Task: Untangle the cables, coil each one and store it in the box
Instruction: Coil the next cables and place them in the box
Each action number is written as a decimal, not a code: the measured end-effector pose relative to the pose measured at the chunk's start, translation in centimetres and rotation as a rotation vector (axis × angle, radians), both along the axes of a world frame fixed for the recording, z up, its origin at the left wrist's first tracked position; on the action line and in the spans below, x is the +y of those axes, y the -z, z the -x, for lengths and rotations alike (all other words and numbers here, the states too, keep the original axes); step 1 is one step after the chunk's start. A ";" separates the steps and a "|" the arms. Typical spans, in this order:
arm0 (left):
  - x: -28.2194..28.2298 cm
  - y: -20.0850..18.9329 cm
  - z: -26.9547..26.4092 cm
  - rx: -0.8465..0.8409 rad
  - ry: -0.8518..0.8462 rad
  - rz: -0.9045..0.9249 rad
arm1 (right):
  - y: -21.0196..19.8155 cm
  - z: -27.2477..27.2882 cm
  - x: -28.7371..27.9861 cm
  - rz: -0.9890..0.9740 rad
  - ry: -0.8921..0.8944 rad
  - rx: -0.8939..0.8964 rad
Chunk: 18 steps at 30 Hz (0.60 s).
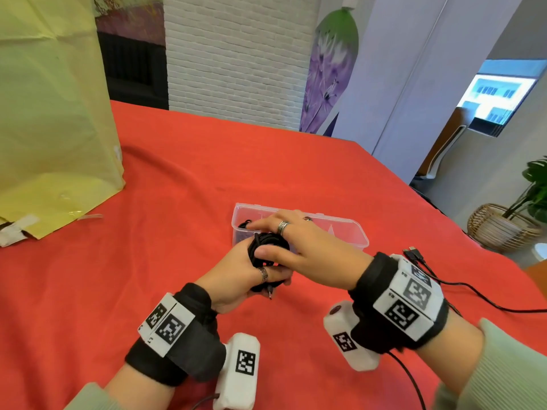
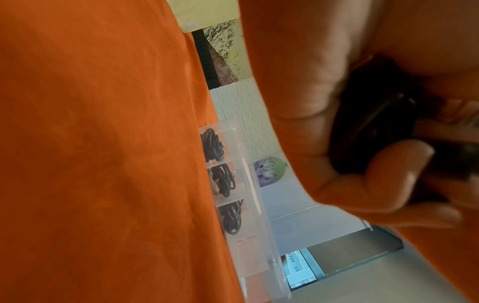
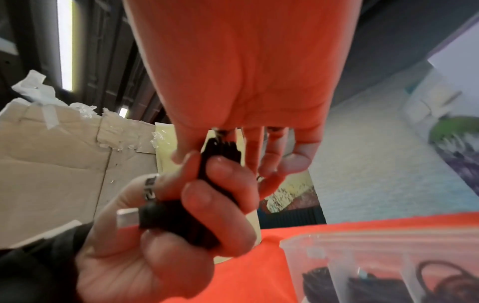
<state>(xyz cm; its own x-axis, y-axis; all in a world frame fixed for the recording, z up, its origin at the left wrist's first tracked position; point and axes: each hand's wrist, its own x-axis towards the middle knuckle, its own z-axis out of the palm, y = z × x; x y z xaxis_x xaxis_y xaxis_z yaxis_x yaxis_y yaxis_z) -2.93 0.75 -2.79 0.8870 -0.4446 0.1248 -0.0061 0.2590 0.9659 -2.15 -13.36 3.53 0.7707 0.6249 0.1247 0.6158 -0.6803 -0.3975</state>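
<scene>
Both hands meet over the red cloth just in front of the clear plastic box (image 1: 359, 242). My left hand (image 1: 241, 275) grips a coiled black cable (image 1: 263, 247) from below, fingers curled round the bundle (image 3: 223, 149). A plug (image 1: 270, 293) sticks out under that hand. My right hand (image 1: 291, 238) lies over the coil's top, with the thumb against its near side and the fingers across it, pinching it. The left wrist view shows the box (image 2: 249, 184) with black coils (image 2: 213, 145) in three compartments. The same box (image 3: 293, 246) is at lower right in the right wrist view.
A loose black cable (image 1: 467, 290) with a USB plug (image 1: 413, 251) trails over the red cloth (image 1: 177, 202) on the right. A large yellow paper-covered bag (image 1: 53, 113) stands at the far left. A wicker plant basket (image 1: 503, 229) sits beyond the table's right edge.
</scene>
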 end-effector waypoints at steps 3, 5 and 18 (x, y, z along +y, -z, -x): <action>0.3 -0.3 0.1 -0.008 0.029 0.023 | 0.2 -0.3 0.0 -0.110 -0.035 0.099; 0.4 -0.4 0.1 -0.014 0.043 0.031 | 0.5 -0.3 0.2 -0.160 -0.026 0.098; 0.3 0.1 0.2 0.070 0.147 -0.091 | 1.4 0.6 0.4 -0.081 0.035 0.139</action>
